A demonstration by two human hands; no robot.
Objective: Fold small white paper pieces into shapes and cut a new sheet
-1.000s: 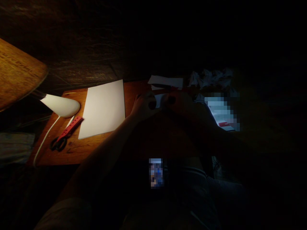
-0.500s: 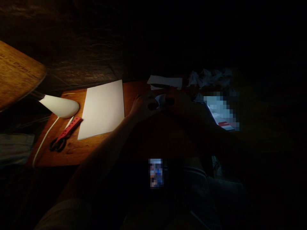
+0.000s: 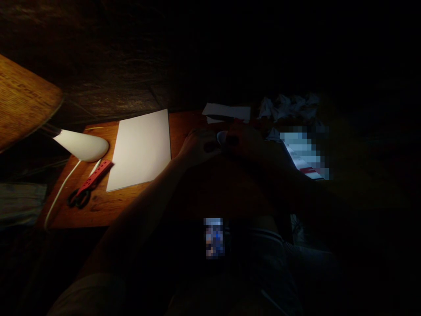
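The left hand (image 3: 199,145) is partly curled, thumb and fingers drawn together at the left and near edges of a small, curved piece of white paper (image 3: 221,137), which they grip. The right hand (image 3: 245,139), deep in shadow, is likewise bent inward and closed on the paper's right side; exactly how its fingers lie is too dark to tell. The paper sits between the two hands, over the middle of the brown wooden tabletop (image 3: 101,215).

Just beyond the hands, at the far edge, lie flat white paper scraps (image 3: 232,110) with a thin dark object (image 3: 217,117) across them. Farther right is a cluster of folded or crumpled white paper pieces (image 3: 286,107), and nearer than those, a bright, blurred-out screen (image 3: 304,153). To the left of the left hand lies a large, flat rectangular white sheet (image 3: 141,151). Left of that stand a lamp's smooth white base (image 3: 85,145) and, near it, a red dark-spotted strip (image 3: 97,175) ending in black loops (image 3: 79,199).
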